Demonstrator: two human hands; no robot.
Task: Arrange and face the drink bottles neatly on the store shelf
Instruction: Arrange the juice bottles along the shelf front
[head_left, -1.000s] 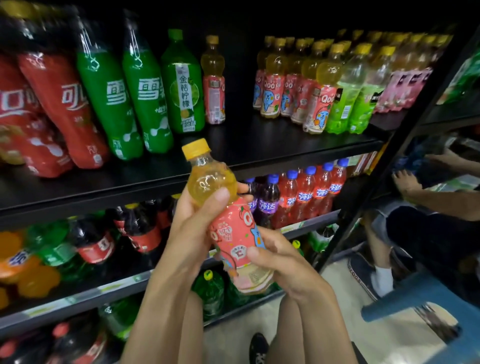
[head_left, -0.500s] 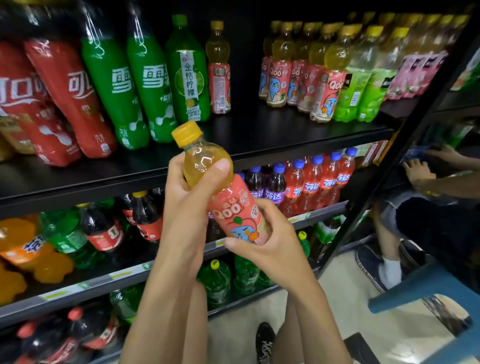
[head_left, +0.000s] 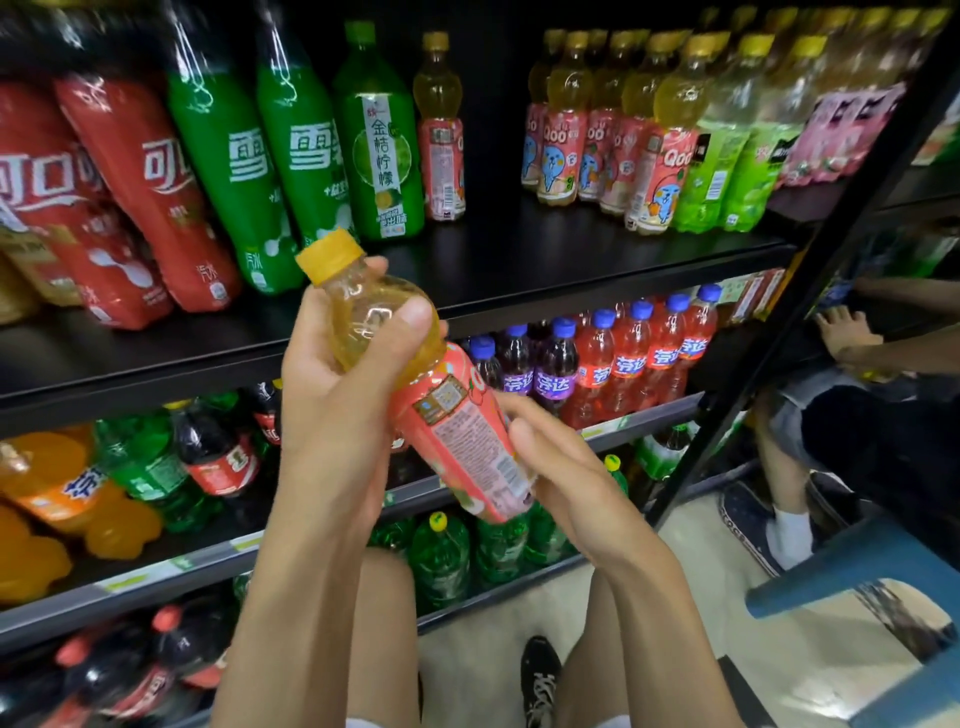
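A small Qoo bottle (head_left: 457, 431) with a yellow cap, amber drink and pink label is held tilted in front of the black shelf (head_left: 519, 260), cap up and to the left. My left hand (head_left: 337, 395) grips its upper part, thumb across the shoulder. My right hand (head_left: 566, 467) holds the lower end, fingers curled round the base. The label's printed back with small text faces me. One more Qoo bottle (head_left: 440, 140) stands alone on the top shelf, and a row of Qoo bottles (head_left: 613, 135) stands further right.
Large red cola bottles (head_left: 130, 197) and green soda bottles (head_left: 260, 166) lean at the top left. Fanta bottles (head_left: 623, 364) fill the middle shelf. Another person's hand (head_left: 847, 332) and legs are at the right, beside a blue stool (head_left: 857, 571).
The bottle has been turned in my hands: the Qoo logo side faced me half a second ago, now the printed back does. Both hands keep their hold.
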